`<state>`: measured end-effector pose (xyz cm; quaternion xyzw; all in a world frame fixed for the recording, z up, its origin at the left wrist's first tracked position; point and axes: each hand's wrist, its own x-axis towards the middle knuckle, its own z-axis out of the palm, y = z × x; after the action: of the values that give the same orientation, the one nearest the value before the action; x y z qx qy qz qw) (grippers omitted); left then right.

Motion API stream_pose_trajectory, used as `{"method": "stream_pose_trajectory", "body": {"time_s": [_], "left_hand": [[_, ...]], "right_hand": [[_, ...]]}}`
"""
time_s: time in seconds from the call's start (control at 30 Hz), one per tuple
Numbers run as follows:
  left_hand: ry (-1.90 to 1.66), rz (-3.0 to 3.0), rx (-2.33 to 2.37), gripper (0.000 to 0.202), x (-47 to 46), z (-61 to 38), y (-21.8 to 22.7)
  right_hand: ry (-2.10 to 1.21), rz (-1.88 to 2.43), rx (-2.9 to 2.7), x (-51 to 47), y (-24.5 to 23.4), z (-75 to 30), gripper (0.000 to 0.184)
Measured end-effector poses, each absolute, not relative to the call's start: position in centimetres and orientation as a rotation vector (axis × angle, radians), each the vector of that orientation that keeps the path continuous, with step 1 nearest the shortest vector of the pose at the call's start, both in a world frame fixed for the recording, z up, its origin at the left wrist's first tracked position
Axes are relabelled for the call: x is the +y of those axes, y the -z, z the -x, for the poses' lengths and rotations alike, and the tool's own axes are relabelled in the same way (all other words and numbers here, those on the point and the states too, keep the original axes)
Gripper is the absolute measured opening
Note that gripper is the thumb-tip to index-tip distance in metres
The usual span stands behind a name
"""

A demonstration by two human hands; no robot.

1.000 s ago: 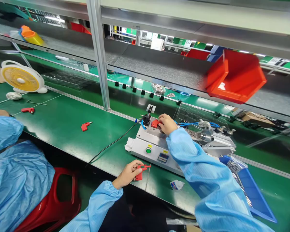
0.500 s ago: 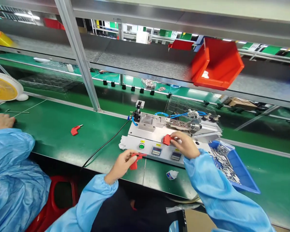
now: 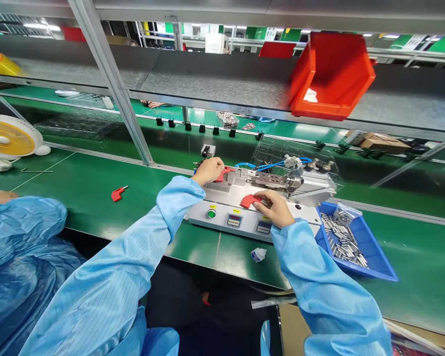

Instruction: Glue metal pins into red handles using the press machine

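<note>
A green table [image 3: 89, 212] runs under a grey shelf [image 3: 215, 74], and past the shelf we make out only small, crowded shapes. In the head view, a yellow-and-white fan [image 3: 11, 138] is cut off by the left border, and a neighbour's hand [image 3: 2, 197] shows only in part above a blue sleeve [image 3: 22, 220]. Our left hand [image 3: 208, 171] covers part of the first red piece [image 3: 223, 173], which is at the metal block on the left of the machine [image 3: 200, 213]; its fingers are narrow on the piece, but we cannot tell how deep it sits. Our right hand [image 3: 276, 207] hides the back end of the second red piece [image 3: 248, 200], pinched between thumb and fingers over the machine's front edge.

Our left arm reaches up and across to the right, palm down; our right forearm slants in from the lower right, with the wrist near the machine's right half. A bare strip of table lies between the machine and the table's front edge, with a small bottle [image 3: 258, 254] on it. There is wide open room left of the machine, around a third red piece [image 3: 116, 195]. To the right, a blue tray [image 3: 383, 269] of metal pins [image 3: 343, 240] crowds the machine's end.
</note>
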<state>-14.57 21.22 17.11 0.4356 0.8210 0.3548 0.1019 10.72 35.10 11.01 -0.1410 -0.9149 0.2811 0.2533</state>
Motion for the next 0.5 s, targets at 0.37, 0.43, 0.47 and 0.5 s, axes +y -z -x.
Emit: {"method": "stream_pose_trajectory", "body": {"time_s": [0.37,0.43,0.47,0.5], "left_hand": [[-0.572,-1.409,2.644,0.022,20.8,12.6,-17.7],[-0.489,-1.447,2.660,0.023,20.7,12.3,-18.0],[-0.458,-1.462,2.666,0.023,20.8,12.3,-18.1],[-0.440,-1.472,2.669,0.023,20.8,12.2,-18.2]], "right_hand": [[-0.688,0.352,-2.487,35.0,-10.5,-10.6,0.024],[-0.679,0.354,-2.486,35.0,-10.5,-10.6,0.024],[-0.675,0.357,-2.485,34.9,-10.5,-10.6,0.023],[-0.672,0.361,-2.485,34.9,-10.5,-10.6,0.023]]}}
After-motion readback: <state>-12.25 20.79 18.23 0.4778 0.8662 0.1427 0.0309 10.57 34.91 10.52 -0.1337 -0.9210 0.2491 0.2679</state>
